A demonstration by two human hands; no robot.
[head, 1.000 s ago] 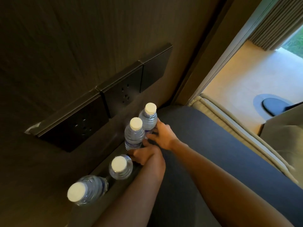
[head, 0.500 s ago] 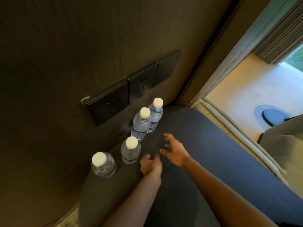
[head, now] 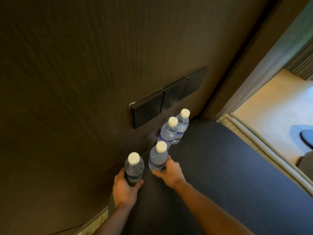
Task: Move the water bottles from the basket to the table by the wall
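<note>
Several clear water bottles with white caps stand in a row on the dark table (head: 211,167) along the wall. My left hand (head: 124,187) wraps the base of the nearest bottle (head: 134,167). My right hand (head: 169,172) grips the lower part of the second bottle (head: 158,157). Beyond them the third bottle (head: 168,131) and the farthest bottle (head: 182,125) stand upright, untouched, close together. No basket is in view.
A dark wood-grain wall (head: 76,73) rises directly behind the bottles, with a strip of black wall sockets (head: 166,97) just above them. A beige cushioned edge (head: 264,150) borders the table on the right, with a lit floor (head: 274,107) beyond.
Both hands, which were off the bottles half a second ago, have moved back toward me and closed on the two nearest bottles. The view has pulled back from the wall.
</note>
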